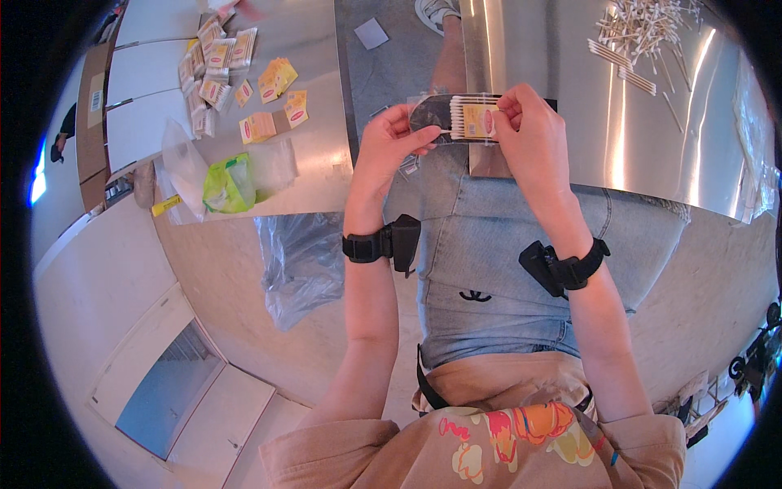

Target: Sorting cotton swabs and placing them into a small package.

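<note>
Between my hands, above my lap, is a row of cotton swabs [457, 118] with white tips pointing left and a yellow printed card [479, 121] over the sticks. A clear plastic sleeve [428, 112] seems to surround them, its edges hard to make out. My right hand [533, 134] is closed, gripping the right end of this swab pack between thumb and fingers. At the left end, my left hand [391, 145] pinches with thumb and forefinger at the sleeve's edge, close to one swab tip. Exactly what lies between those fingertips is partly hidden.
Filled swab packs [218, 57] and loose yellow cards [278, 78] lie on the left metal table [322, 175], near a green plastic bag [229, 182]. Loose swabs [643, 37] heap on the right metal table [570, 155]. A clear plastic bag [301, 265] hangs below the left table.
</note>
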Demonstrator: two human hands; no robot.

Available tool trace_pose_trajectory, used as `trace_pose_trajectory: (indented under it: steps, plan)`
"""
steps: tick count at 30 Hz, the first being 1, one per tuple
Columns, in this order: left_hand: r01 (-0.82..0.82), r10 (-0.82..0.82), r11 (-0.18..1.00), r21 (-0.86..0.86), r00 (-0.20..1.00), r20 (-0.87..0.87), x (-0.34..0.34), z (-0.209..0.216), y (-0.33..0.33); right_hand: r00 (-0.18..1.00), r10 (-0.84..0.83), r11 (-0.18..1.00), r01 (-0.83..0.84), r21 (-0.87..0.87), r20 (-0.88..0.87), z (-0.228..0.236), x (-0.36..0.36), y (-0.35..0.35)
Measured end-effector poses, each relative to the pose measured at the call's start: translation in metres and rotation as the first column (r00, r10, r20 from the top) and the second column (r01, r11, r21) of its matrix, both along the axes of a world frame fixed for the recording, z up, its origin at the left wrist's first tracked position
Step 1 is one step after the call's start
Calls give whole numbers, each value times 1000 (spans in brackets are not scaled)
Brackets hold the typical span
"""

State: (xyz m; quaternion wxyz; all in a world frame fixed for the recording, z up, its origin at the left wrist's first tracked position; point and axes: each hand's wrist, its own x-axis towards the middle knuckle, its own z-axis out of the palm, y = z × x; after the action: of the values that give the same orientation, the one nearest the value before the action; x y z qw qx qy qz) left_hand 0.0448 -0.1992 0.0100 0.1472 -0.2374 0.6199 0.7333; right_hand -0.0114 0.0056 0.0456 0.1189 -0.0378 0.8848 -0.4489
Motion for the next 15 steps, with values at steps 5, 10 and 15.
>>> trace_pose_trajectory:
  steps: [5,10,15]
  plan:
    - [17,-17,999,45,1000,5,0,-3,0,1000,-11,1000,11,2,7,0,1,0]
    - [36,-36,999,16,999,18,0,1,-1,999,1,994,4,107,-48,1,4,0]
    - [47,-48,998,34,998,27,2,0,-5,981,-193,935,178,-307,-18,-16,4,12]
